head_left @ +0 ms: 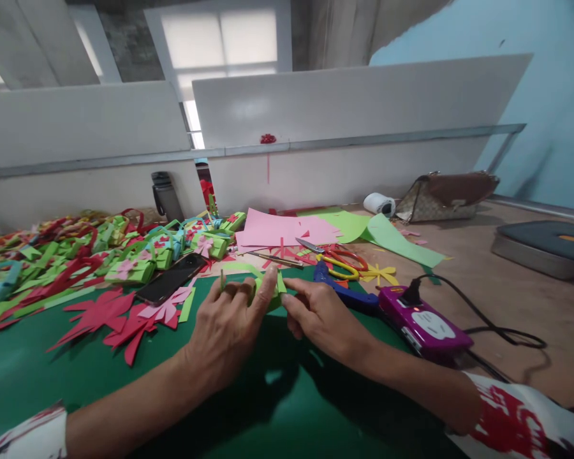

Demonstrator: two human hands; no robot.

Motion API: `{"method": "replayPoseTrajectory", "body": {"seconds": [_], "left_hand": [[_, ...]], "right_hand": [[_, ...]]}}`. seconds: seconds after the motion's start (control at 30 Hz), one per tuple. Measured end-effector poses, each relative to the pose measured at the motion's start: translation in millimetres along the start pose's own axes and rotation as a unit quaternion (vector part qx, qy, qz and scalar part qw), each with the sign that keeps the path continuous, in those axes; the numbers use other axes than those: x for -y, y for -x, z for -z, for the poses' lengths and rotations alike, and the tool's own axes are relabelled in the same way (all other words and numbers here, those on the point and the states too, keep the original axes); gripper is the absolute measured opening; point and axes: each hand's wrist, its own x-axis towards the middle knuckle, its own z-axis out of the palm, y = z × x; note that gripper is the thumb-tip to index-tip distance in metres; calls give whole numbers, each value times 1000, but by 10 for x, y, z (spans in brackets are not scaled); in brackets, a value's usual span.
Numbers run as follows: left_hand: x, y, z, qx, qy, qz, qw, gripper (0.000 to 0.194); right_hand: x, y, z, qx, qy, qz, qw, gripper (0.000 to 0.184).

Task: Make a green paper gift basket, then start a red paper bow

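Note:
My left hand [229, 322] is closed around a small folded light-green paper piece [273, 299], its index finger pressed along the top. A green strip sticks out beyond those fingers. From the other side my right hand [318, 312] pinches the edge of the same paper piece. Much of the paper is hidden behind the fingers. Just right of the hands lie a blue glue gun [347, 294] and scissors [339, 264] with yellow and red handles. Red paper flowers [100, 312] and a pink paper flower [165, 307] rest to the left on the green mat [249, 408].
A black phone [172, 279] lies beside a large heap of finished paper baskets [134, 264]. Pink sheets [287, 228] and green sheets [404, 241] are behind the hands. A purple power strip [425, 325] with a black cord, a bottle [166, 196] and a handbag [447, 196] stand around.

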Motion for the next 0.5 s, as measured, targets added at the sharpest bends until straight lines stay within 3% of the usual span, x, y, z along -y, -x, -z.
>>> {"method": "replayPoseTrajectory", "body": {"seconds": [0.33,0.5], "left_hand": [[252,-14,4,-5,133,34,990,70],[298,22,125,70,251,34,965,80]], "right_hand": [[-66,60,17,-3,31,29,999,21],[-85,48,72,-72,10,95,993,10]]}}
